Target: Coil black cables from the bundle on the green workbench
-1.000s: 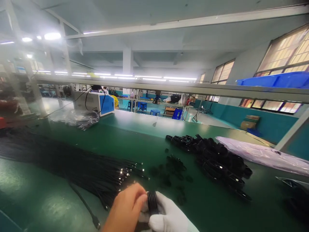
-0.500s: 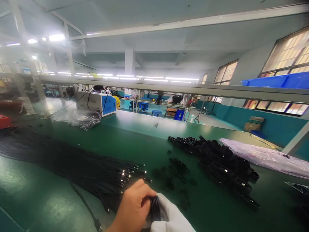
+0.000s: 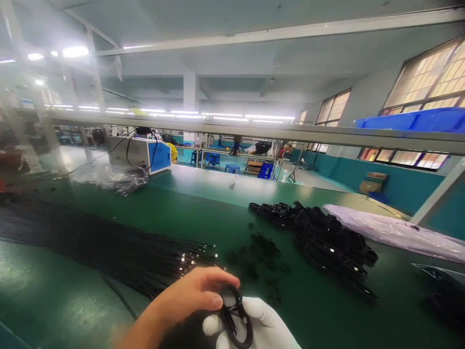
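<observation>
A black coiled cable (image 3: pixel 248 334) is held upright in front of me, its loop facing the camera and a metal plug showing inside. My right hand (image 3: pixel 267 322), in a white glove, is closed around its right and lower sides. My bare left hand (image 3: pixel 192 295) grips the upper left of the coil between thumb and fingers. Left of my hands lies a wide bundle of long black cables (image 3: pixel 109 242), their metal plug ends pointing toward me. A pile of coiled black cables (image 3: pixel 327 232) rests to the right.
Small black pieces (image 3: pixel 267 245) are scattered mid-table. A pinkish plastic bag (image 3: pixel 392 228) lies at the right, and clear plastic film (image 3: pixel 112 178) sits beside a grey-and-blue machine (image 3: pixel 160 155) at the back left. A metal rail (image 3: pixel 254 127) crosses above the table, with a blue bin (image 3: pixel 414 121) on it.
The coil has turned from edge-on to showing its open loop. My left hand's fingers have straightened and spread along its upper side. The view has shifted slightly.
</observation>
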Motion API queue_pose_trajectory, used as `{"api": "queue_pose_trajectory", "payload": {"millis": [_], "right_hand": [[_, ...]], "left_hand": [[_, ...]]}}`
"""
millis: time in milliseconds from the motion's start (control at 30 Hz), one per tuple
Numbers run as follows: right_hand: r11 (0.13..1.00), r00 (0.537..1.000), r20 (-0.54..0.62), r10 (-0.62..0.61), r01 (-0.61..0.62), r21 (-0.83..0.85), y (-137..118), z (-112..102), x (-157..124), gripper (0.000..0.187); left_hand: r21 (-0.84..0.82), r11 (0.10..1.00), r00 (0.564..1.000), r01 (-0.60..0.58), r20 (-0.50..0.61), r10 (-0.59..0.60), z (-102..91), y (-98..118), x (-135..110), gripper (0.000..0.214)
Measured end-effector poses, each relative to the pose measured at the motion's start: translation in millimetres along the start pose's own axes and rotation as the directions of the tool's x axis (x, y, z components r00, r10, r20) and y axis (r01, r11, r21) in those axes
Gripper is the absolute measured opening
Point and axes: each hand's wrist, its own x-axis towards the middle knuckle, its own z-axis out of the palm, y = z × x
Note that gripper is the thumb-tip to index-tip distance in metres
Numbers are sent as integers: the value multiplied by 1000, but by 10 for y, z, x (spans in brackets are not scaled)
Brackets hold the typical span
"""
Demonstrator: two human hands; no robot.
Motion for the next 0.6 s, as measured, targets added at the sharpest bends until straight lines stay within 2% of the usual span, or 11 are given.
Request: {"api": "queue_pose_trajectory", "payload": {"millis": [33,100,167,233,367,467,500,533,567,600], "right_hand": [[1000,1000,-21,4,-4,-13,2,4,14,55],[990,987,-149,-66,47,-131,9,18,42,49],[941,936,-308,-171,63,-332,22,36,58,47],[896,886,-390,-251,60,-439,40,47,57,50],[902,881,-351,-316,164,-400,63,37,20,46],[901,899,-347,-267,105,-421,6,30,-13,47],[874,878,-384,-285,74,-480,-42,25,-31,47],[821,833,-436,-340,37,-569,-112,13,-58,47],[745,761,-488,-427,-10,-667,-207,-9,-101,48],[646,658,-527,-538,-79,-759,-327,-45,-166,50]], "left_hand": [[-17,1000,1000,-9,0,9,1,-30,0,43],[41,999,997,28,-77,-25,24,-83,21,41],[179,979,975,93,-215,-54,50,-121,58,38],[261,960,946,102,-324,-12,55,-154,99,33],[186,983,897,6,-436,77,-14,-228,134,32],[196,981,849,-3,-518,106,-81,-299,95,36],[219,976,836,10,-537,112,-102,-333,74,37],[247,969,822,27,-556,119,-126,-377,54,38],[284,957,809,54,-575,125,-152,-432,38,38],[326,942,799,85,-587,131,-183,-499,31,38]]}}
